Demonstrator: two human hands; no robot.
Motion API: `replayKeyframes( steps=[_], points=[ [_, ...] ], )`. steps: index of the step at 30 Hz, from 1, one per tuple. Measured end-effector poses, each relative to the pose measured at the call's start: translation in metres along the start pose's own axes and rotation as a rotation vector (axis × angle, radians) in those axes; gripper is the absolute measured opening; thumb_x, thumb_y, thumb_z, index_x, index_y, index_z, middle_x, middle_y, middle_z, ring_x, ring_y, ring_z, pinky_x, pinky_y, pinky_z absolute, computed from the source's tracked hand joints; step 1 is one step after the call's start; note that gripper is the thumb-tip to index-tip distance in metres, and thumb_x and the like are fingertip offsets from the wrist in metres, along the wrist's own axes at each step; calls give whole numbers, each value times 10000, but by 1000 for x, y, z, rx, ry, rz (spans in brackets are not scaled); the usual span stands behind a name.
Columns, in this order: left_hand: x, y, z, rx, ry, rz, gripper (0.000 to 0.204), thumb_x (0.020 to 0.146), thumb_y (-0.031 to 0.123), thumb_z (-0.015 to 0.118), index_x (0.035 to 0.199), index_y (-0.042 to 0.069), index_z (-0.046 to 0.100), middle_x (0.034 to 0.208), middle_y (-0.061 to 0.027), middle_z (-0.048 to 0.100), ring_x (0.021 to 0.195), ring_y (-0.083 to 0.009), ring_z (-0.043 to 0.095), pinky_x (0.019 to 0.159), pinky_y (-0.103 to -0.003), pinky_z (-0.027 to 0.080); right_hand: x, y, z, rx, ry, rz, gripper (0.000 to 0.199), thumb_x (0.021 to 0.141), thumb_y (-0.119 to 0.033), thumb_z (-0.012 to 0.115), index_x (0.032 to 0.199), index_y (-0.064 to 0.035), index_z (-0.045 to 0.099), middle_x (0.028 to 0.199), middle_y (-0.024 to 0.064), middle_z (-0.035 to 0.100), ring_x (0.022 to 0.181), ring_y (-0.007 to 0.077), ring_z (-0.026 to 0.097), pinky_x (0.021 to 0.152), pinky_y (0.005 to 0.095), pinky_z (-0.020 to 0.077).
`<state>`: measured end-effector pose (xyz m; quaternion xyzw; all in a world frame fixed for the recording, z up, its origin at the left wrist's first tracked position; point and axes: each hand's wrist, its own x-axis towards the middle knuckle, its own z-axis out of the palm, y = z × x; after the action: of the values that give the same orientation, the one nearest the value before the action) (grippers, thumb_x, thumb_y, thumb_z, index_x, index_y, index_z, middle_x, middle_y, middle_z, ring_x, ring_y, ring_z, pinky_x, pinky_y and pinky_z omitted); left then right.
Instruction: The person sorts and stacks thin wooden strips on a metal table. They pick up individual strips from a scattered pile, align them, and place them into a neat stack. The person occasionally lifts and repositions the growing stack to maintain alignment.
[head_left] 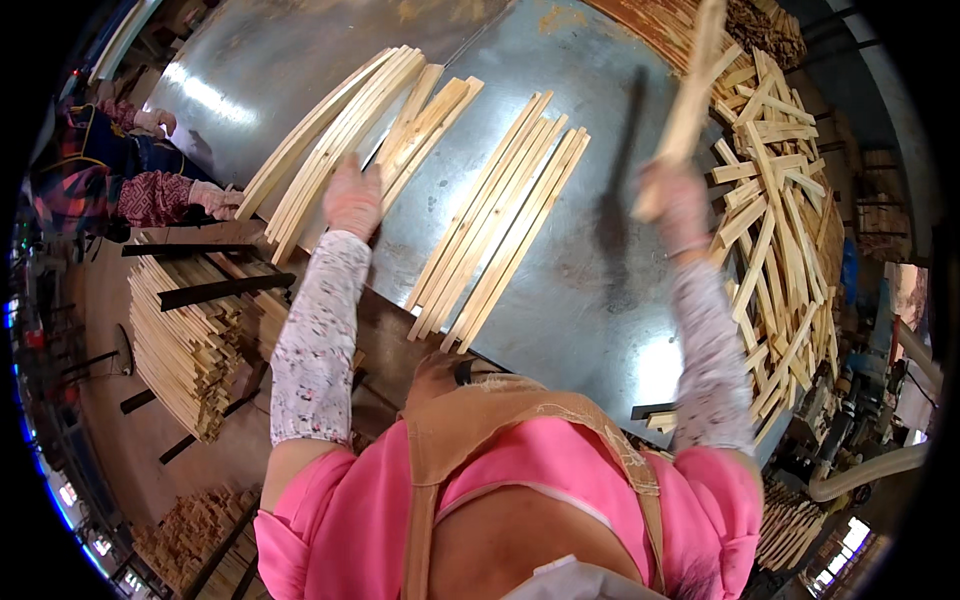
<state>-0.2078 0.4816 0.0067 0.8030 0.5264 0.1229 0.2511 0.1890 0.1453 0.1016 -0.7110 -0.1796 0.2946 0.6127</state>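
Note:
My right hand [677, 205] is raised over the right side of the metal-topped table, closed around one end of a pale wooden strip [690, 95] that points away from me; both are blurred. At the near left edge, my left hand [353, 197] is closed over the near ends of some wooden strips [410, 130], its fingertips partly hidden. A larger group of wooden strips [345, 140] lies left of that hand. To its right, another group of wooden strips [497, 225] lies side by side, slanting, with narrow gaps.
A tangled heap of wooden pieces [770, 220] covers the right end of the metal table [590, 130]. Another person's hand [215, 200] touches the strips at the far left. Stacked wood [185, 335] rests on dark metal bars [225, 290] at lower left.

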Motion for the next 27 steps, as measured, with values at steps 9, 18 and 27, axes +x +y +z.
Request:
replayKeyframes(
  steps=[9, 18, 27],
  points=[
    [-29, -31, 10, -48, -215, 22, 627, 948, 404, 705, 1432, 14, 621, 1292, -261, 731, 1188, -442, 707, 1062, -500, 545, -2, 80, -71, -1058, -193, 8, 414, 975, -287, 681, 1335, -82, 670, 1196, 181, 729, 1077, 349, 712, 968, 431, 568],
    [-90, 34, 41, 483, -288, 208, 723, 980, 323, 651, 1646, 142, 435, 1348, -211, 679, 1201, -409, 673, 1053, -515, 550, -176, 167, 64, -520, -342, 359, 638, 1001, -426, 636, 1499, -31, 587, 1223, 185, 762, 1085, 320, 723, 991, 393, 544],
    [-100, 37, 48, 297, -33, 331, 839, 962, 355, 735, 1662, 48, 390, 1614, -254, 496, 1496, -438, 462, 1255, -512, 374, -198, 150, -155, -1109, 605, 59, 578, 947, -400, 704, 1429, -91, 621, 1256, 182, 762, 1233, 399, 684, 1044, 495, 540]
  ],
)
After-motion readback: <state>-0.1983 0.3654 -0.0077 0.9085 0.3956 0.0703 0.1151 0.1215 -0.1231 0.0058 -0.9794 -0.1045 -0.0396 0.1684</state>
